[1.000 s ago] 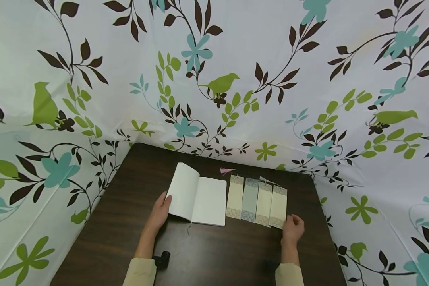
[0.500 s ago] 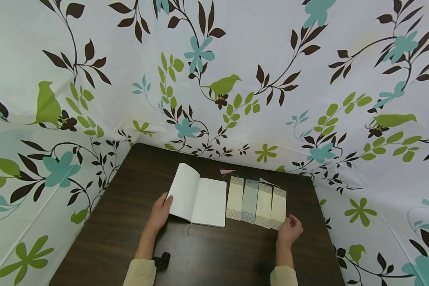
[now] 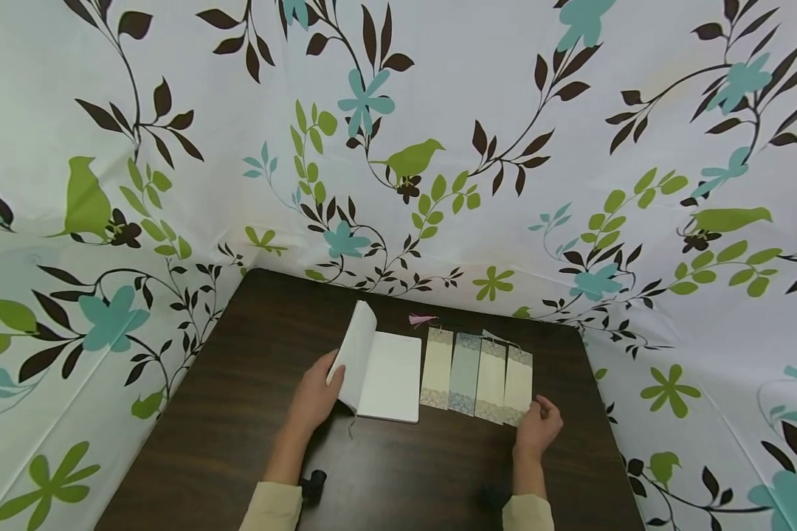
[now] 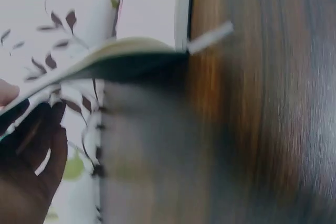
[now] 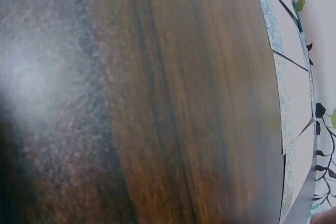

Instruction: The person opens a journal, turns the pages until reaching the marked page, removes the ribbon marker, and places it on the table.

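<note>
A notebook with blank white pages (image 3: 392,376) lies spread on the dark wooden table. My left hand (image 3: 315,391) grips the outer edge of its left side, thumb on the page, and holds that side tilted up. The dark cover's underside (image 4: 142,66) shows in the left wrist view, with a pale ribbon (image 4: 210,38) poking out at the spine. My right hand (image 3: 538,426) rests with loosely bent fingers at the lower right edge of the rightmost patterned bookmark (image 3: 519,380). Whether it pinches that edge is too small to see.
Several cream and blue bookmarks (image 3: 463,372) lie in a row right of the notebook, slightly overlapping. A pink tassel (image 3: 421,319) is behind them. A white curtain with leaves and birds (image 3: 398,199) surrounds the table's back and sides.
My left hand has moved right, tilting the notebook's left side more steeply toward the right page. Over the second, the rightmost bookmark's lower end and my right hand shifted slightly left.
</note>
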A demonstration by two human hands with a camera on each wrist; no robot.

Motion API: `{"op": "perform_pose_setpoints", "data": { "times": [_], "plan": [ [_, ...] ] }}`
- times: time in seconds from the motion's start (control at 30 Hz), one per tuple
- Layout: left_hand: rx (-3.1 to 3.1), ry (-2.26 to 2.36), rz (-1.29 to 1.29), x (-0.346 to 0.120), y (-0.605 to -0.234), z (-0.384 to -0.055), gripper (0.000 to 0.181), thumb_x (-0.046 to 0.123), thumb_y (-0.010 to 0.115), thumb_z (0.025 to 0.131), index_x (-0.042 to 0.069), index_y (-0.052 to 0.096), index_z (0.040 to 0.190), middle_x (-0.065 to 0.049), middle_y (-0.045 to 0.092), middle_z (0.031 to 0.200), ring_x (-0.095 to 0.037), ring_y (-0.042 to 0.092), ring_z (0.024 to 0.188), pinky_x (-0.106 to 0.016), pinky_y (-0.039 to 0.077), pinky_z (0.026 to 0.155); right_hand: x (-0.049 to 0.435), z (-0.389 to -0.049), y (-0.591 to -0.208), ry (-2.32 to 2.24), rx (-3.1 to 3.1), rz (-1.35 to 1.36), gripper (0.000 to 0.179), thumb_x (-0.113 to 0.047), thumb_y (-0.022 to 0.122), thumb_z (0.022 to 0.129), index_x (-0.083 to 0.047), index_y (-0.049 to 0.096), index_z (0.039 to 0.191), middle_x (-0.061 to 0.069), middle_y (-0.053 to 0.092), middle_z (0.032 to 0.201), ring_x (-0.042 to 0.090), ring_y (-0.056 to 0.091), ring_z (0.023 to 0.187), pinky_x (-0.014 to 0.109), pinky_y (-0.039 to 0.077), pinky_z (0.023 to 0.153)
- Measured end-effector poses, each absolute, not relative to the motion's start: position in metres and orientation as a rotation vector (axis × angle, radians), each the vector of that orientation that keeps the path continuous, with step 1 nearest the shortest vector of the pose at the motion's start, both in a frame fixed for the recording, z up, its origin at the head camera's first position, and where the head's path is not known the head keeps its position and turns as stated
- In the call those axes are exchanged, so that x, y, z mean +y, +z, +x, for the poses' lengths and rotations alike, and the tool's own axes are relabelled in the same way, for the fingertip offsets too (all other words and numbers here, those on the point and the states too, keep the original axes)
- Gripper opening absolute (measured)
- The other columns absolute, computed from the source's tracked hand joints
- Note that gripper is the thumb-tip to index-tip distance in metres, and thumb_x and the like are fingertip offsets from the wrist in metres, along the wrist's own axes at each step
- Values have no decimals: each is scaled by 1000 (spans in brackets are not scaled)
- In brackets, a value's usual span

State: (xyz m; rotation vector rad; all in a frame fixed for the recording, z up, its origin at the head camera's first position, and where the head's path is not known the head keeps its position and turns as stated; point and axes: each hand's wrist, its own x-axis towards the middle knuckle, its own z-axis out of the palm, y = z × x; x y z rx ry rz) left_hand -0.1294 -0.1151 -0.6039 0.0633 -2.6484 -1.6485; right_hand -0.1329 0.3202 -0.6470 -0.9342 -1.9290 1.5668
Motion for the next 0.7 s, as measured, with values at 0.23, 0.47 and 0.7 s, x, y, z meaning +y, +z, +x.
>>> {"op": "perform_pose_setpoints", "data": {
  "times": [0.23, 0.47, 0.7],
  "plan": [
    [-2744, -1505, -85, -79, -595, -124, 56, 22, 57, 112, 12, 43, 166, -15, 29, 176, -40, 39, 158, -64, 44, 117, 320, -133, -649, 1602, -1918, -950, 40, -20, 48, 113, 3, 63, 142, 14, 49, 140, 22, 48, 119, 31, 38, 93],
    [-2854, -1232, -169, -43, -611, -105, 63, 26, 65, 107, 13, 43, 165, -25, 30, 173, -47, 46, 150, -67, 53, 100, 318, -131, -650, 1541, -1976, -886, 41, -20, 48, 113, 3, 61, 144, 21, 48, 153, 36, 46, 136, 50, 35, 114],
    [-3083, -1121, -390, -38, -627, -84, 59, 28, 70, 104, 10, 53, 158, -27, 39, 168, -51, 41, 152, -75, 40, 112, 314, -123, -644, 1120, -2407, -595, 41, -17, 55, 109, -4, 59, 148, 25, 46, 163, 55, 33, 151, 83, 14, 114]
  ]
}}
